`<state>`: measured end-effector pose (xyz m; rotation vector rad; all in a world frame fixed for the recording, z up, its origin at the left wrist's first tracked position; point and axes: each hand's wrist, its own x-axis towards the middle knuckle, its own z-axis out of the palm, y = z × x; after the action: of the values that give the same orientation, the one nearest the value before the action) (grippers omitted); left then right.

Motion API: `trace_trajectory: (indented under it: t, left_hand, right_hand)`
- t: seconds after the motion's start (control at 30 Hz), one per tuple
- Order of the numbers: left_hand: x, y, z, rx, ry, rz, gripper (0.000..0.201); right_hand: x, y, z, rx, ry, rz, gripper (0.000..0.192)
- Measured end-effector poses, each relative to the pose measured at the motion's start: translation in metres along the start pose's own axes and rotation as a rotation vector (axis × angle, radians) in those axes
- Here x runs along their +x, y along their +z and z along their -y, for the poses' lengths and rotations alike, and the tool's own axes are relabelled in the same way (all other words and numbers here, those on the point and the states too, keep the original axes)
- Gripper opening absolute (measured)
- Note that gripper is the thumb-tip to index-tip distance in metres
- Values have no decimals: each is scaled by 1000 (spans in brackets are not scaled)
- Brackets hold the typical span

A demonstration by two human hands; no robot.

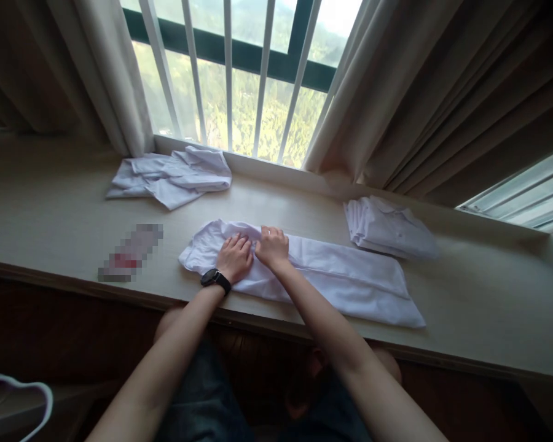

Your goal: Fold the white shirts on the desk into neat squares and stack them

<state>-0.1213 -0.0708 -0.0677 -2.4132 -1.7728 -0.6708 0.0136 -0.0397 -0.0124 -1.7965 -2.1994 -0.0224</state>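
Observation:
A white shirt [345,270] lies in a long folded strip along the wooden ledge, its collar end to the left. My left hand [235,256], with a black watch at the wrist, rests flat on the cloth near that end, fingers stretched out. Right beside it, my right hand [271,247] has its fingers curled around the shirt's far edge. The fingertips of the right hand are partly hidden.
A crumpled white garment [175,175] lies by the window at the back left. At the right sits a neatly folded white shirt [389,227]. A blurred-out item [131,255] lies left. Curtains [396,92] frame the barred window. A white hanger-like curve [46,399] shows at lower left.

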Motion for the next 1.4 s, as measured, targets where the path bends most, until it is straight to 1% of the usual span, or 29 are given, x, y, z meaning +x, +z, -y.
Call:
trace_trajectory:
  t: [0.07,0.13,0.17,0.23,0.3,0.33,0.4,0.43,0.5,0.57,0.6,0.67,0.73,0.8,0.83,0.9,0.97,1.03,1.07,1.13,1.2,1.23,1.3,1.33,1.37,1.4]
  left_hand:
    - [-1,-1,1,-1,32,-22,41]
    - [2,-4,3,-5,108,2,40]
    - [5,-6,5,-10,144,26,39]
    - [15,-8,11,-27,165,76,38]
    - [27,-9,20,-58,125,120,35]
    - [33,-8,24,-80,100,144,31]
    - [42,-8,32,-112,44,176,26]
    - [45,-8,34,-112,9,169,25]
    - [46,-9,37,-74,-89,90,23]
    - [44,-12,36,-20,-150,-3,34]
    - [43,-13,36,1,-147,-19,39]
    - [40,-15,34,38,-108,12,35]
    - [39,-17,35,79,-74,52,30]
    - [37,-20,39,106,-29,52,34]
    - [36,-21,41,109,11,46,36]
    - [35,-24,47,105,105,61,34]
    - [35,-26,52,118,159,113,31]
    - [38,-28,54,152,144,172,29]
    - [40,-30,53,169,115,197,29]
    - [45,-35,45,194,35,210,28]
    - [45,-45,29,188,-24,154,26]
    - [43,-50,19,162,-25,115,24]
    - [33,-62,-3,47,49,84,23]
    - [25,-67,-13,-30,112,107,26]
    - [16,-70,-22,-102,180,153,30]
    - [6,-72,-28,-160,244,207,34]
  right_hand:
    - [18,3,7,-69,15,111,29]
    - [28,2,4,-112,10,169,24]
    - [29,0,0,-125,-2,160,24]
    - [26,-4,-8,-141,-50,81,26]
    - [17,-4,-17,-139,-123,5,29]
    - [11,-2,-21,-132,-165,-9,29]
    - [-1,6,-29,-106,-262,15,30]
    - [-6,11,-32,-89,-314,47,30]
    - [-13,20,-37,-48,-398,109,29]
    - [-18,23,-39,-4,-426,134,30]
    - [-20,22,-40,15,-420,128,30]
    - [-26,15,-42,39,-377,92,34]
    - [-33,4,-47,31,-281,52,43]
    - [-43,-5,-55,-1,-145,29,49]
    - [-48,-9,-61,-16,-82,30,47]
    - [-56,-12,-72,-22,0,42,34]
    - [-60,-11,-82,33,1,37,26]
    - [-63,-8,-88,144,-40,-25,28]
    - [-63,-7,-90,209,-71,-55,28]
    - [-65,-3,-92,349,-158,-55,27]
    - [-69,-1,-93,473,-235,-23,25]
    - [-72,0,-94,516,-250,-33,24]
    - [-79,-1,-94,547,-237,-101,25]
    - [-82,-3,-95,539,-240,-114,28]
    - [-85,-5,-95,525,-261,-90,32]
    - [-87,-8,-95,508,-297,-30,37]
